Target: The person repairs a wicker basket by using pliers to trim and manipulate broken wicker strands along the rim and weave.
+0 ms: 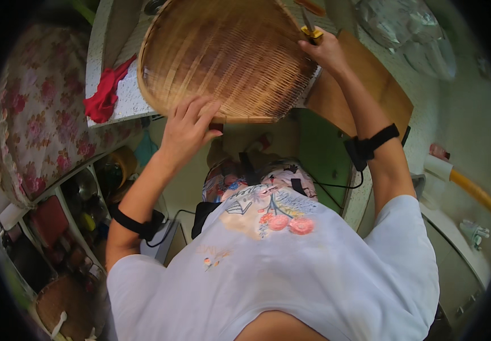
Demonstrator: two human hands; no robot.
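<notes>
A large, shallow woven bamboo tray (222,62) rests on the white speckled counter, its near rim reaching the counter's front edge. My left hand (188,125) is closed on that near rim, with fingers over the top and the thumb low on the side toward me. At the tray's far right, my right hand (329,54) is closed round a small bladed tool with a yellow and black handle (312,35), its dark, narrow blade pointing away from me. Whether it is a knife or scissors is unclear. The tray appears to hold nothing.
A red cloth (108,94) lies left of the tray. To the right, a brown wooden board (364,85) overhangs the counter edge beneath my right forearm. Clear plastic bags (410,28) sit at the far right. Shelves with kitchenware (80,193) and a flowered cover (44,113) stand left.
</notes>
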